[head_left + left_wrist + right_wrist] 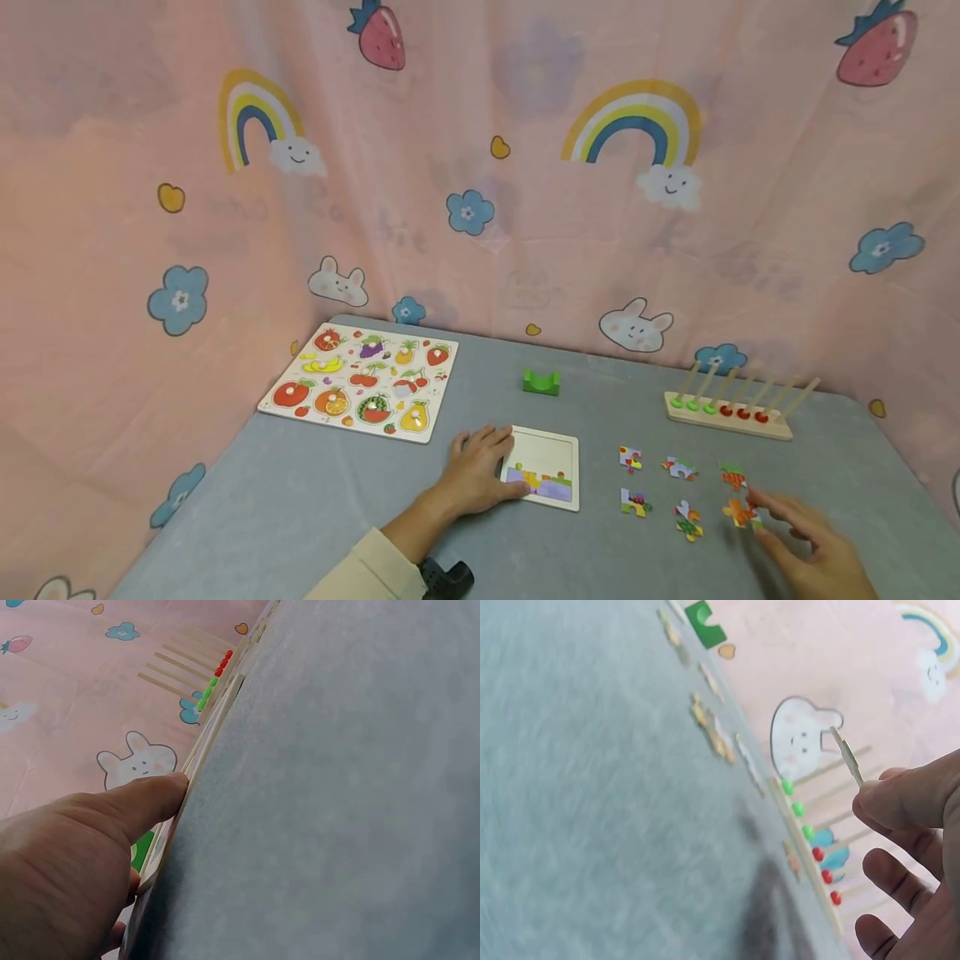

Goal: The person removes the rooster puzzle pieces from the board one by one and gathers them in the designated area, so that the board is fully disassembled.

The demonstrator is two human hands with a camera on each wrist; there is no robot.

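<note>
My left hand [474,477] grips a small wooden puzzle tray [546,433] at its left side. In the left wrist view the thumb [154,801] lies along the tray's edge, the other fingers partly hidden behind. Purple and yellow pieces [551,485] fill the tray's near strip. My right hand [813,546] pinches an orange jigsaw piece [738,513] between thumb and forefinger. The right wrist view shows this piece [847,756] edge-on, raised off the table. Close beyond it lies a green-and-red piece [733,475].
Several loose jigsaw pieces [679,468] lie between the tray and my right hand. A fruit peg board [442,392] stands back left, a green notched block [542,382] behind the tray. A wooden rack [727,423] with upright pegs and green and red beads is back right.
</note>
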